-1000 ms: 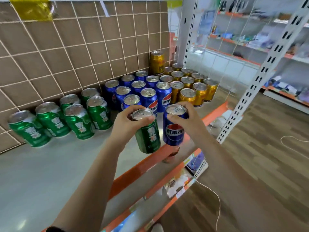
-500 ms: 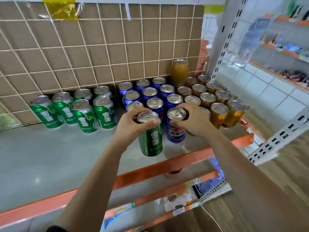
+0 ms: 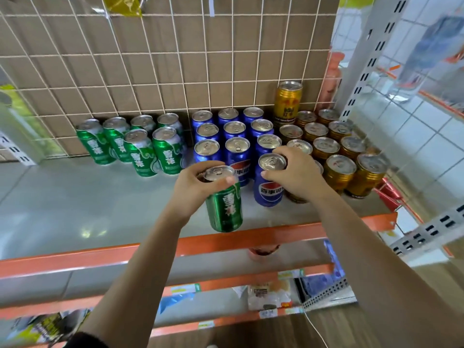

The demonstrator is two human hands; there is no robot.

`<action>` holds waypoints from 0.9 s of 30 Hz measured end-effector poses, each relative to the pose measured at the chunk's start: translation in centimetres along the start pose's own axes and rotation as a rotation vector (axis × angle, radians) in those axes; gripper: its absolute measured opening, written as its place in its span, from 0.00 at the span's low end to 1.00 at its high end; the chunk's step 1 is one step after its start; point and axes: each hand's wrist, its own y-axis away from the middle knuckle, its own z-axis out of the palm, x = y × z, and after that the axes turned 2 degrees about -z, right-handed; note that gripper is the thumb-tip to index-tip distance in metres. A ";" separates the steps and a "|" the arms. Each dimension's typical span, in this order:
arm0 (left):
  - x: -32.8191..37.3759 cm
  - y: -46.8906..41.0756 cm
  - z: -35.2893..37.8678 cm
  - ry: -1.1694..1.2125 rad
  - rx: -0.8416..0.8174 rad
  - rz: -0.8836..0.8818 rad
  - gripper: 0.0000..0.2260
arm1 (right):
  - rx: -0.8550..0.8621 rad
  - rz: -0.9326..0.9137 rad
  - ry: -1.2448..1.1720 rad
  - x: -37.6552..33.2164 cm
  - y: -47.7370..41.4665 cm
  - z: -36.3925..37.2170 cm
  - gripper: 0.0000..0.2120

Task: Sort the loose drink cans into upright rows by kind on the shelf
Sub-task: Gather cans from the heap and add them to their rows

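Here the left hand [image 3: 193,187] grips an upright green can [image 3: 224,209] right of the green row [image 3: 135,144], while the right hand [image 3: 298,175] grips a blue can [image 3: 268,189].

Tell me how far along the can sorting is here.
Mostly done: the green group, blue group and gold group stand upright, apart by kind, on the shelf. In hand: the left hand grips a green can near the shelf's front edge; the right hand grips a blue can at the blue group's front. Left: the green can must join its group.
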 end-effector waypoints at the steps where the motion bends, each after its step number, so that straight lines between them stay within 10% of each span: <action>1: 0.0 0.1 0.0 -0.001 0.001 0.000 0.30 | -0.004 0.000 0.005 0.0 0.1 -0.1 0.20; 21: -0.6 1.0 -0.3 0.183 -0.001 0.011 0.26 | 0.044 -0.002 0.158 -0.4 0.5 0.3 0.30; 27: -0.9 1.9 -2.0 0.204 0.081 0.035 0.26 | 0.137 -0.376 0.051 -5.8 1.1 2.3 0.24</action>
